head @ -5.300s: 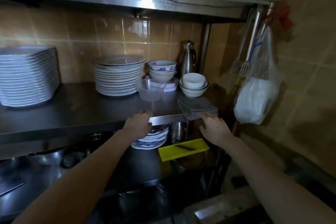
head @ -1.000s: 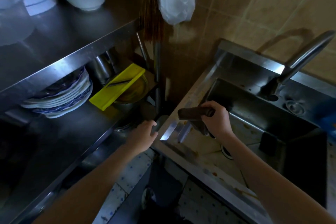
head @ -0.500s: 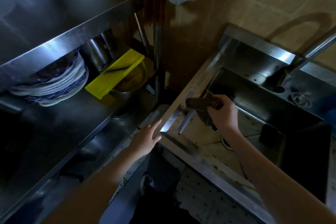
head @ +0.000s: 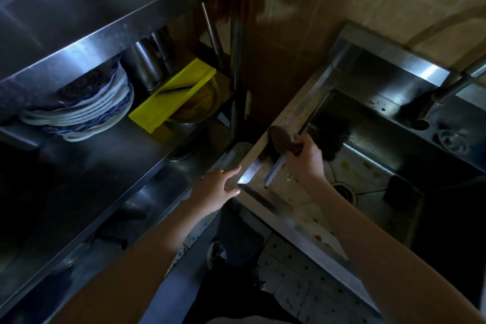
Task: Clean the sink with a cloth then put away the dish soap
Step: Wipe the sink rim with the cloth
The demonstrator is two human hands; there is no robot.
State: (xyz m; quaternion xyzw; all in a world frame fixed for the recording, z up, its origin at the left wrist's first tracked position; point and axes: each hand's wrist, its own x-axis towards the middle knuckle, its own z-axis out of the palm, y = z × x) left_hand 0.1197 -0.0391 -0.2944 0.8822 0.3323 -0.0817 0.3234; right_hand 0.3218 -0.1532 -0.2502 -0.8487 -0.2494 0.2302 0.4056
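Head view: dim kitchen corner seen from above.
Rack [head: 105, 42]: steel shelves at left; the lower parts are too dark to read.
Sink [head: 294, 116]: at right, stained basin; its right side is lost in shadow.
Faucet [head: 452, 87]: cut off by the right edge.
Right hand [head: 305, 160]: fingers curled around the cloth [head: 282, 139] at the sink's left rim.
Left hand [head: 218, 189]: fingers straight, at the sink's near corner; contact is unclear.
Cloth: dark, one end on the rim; the rest is hard to make out.

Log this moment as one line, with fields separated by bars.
step: cleaning sink | right hand: grips cloth over sink rim | left hand: open, near sink corner
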